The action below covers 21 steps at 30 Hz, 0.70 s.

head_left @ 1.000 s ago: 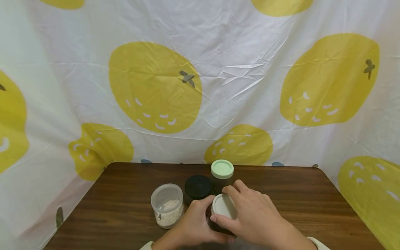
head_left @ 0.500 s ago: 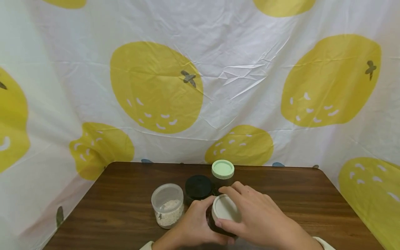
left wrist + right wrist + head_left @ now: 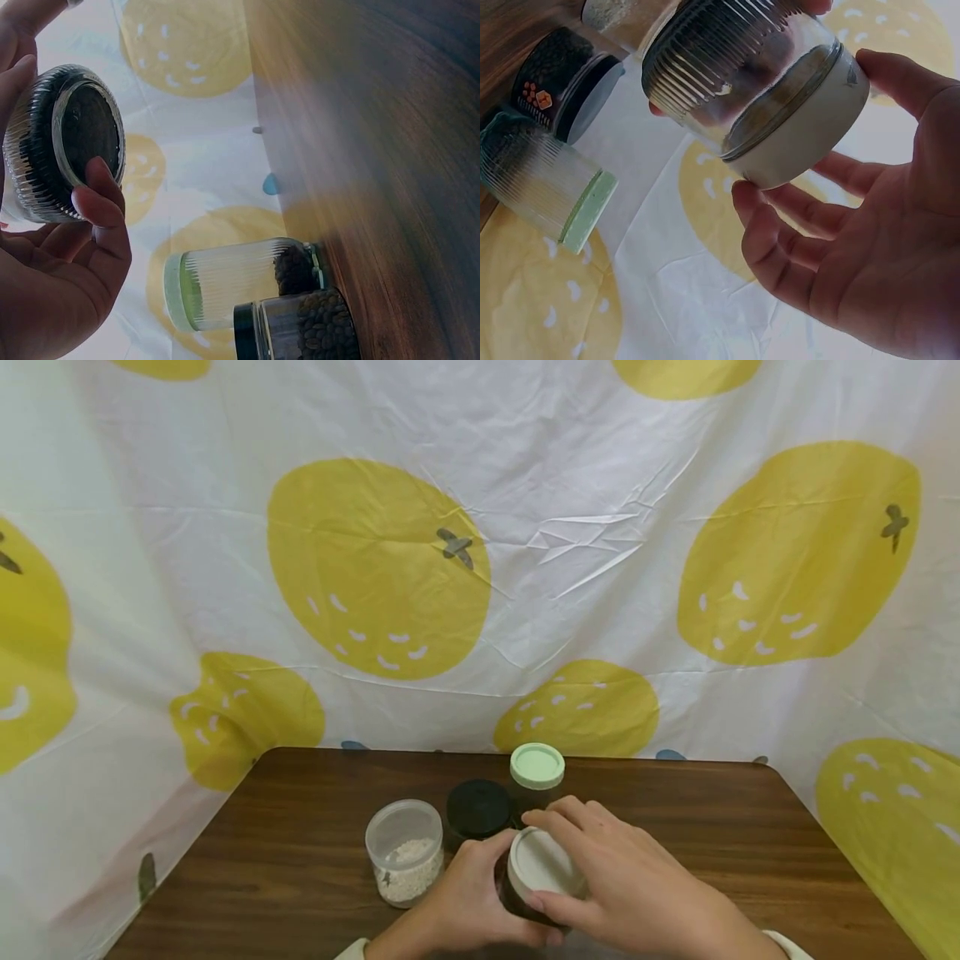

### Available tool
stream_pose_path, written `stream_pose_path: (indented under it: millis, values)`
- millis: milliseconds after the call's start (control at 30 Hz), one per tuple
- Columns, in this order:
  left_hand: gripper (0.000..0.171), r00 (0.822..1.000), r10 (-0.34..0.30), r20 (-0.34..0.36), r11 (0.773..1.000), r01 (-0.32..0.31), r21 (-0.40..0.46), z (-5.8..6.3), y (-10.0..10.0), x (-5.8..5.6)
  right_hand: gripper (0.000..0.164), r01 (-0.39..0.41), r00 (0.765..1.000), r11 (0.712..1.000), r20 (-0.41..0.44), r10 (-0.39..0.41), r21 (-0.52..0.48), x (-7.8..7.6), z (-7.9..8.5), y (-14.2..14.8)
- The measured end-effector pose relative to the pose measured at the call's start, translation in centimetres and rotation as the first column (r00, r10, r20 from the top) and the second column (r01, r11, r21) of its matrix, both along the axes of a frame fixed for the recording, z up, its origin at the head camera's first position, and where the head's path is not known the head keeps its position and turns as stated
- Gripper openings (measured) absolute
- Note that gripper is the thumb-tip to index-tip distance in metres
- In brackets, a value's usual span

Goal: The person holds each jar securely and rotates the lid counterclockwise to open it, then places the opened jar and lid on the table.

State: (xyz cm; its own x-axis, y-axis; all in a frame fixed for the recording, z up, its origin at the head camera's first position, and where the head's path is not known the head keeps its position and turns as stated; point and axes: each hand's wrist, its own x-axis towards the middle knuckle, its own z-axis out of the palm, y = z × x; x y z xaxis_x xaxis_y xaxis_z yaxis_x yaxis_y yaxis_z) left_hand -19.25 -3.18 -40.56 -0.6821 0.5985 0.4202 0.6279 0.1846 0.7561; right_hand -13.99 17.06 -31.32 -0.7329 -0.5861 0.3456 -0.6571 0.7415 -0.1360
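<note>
Both forearms are angling in from the near edge, their pale cuffs showing at the wrists. The left hand is holding a ribbed glass jar, its fingers curling round the body while two fingertips are lying against the edge of the base. The right hand is arching over the top and gripping the jar's white lid: the thumb is pressing on one side of the rim, the other fingers are meeting it opposite, spread about as wide as the lid, and the palm is staying clear of the lid's flat top. The jar is sitting between the two hands, above the worktop, its underside facing the left wrist camera. Beyond the left hand, a black-lidded jar of dark beans is standing just beside a green-lidded jar. To the left, an uncovered clear tub is containing pale flakes. A lemon-print cloth is hanging behind everything.
</note>
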Motion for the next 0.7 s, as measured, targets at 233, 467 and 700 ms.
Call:
stream_pose_path:
  millis: [233, 467, 700]
  values:
    - [0.069, 0.999, -0.015, -0.036, 0.999, 0.016, 0.030, -0.06, 0.05, 0.03, 0.053, -0.107, 0.993, 0.994, -0.055, 0.106, -0.024, 0.00, 0.04, 0.41]
    - [0.071, 1.000, -0.027, 0.001, 0.999, 0.027, 0.024, 0.07, -0.01, 0.04, 0.056, -0.161, 0.987, 0.987, -0.027, 0.160, -0.016, -0.14, 0.12, 0.70]
    - [0.072, 0.999, -0.037, 0.035, 0.999, 0.037, 0.022, 0.14, -0.05, 0.13, 0.063, -0.183, 0.983, 0.983, 0.018, 0.183, -0.020, -0.17, 0.26, 0.87]
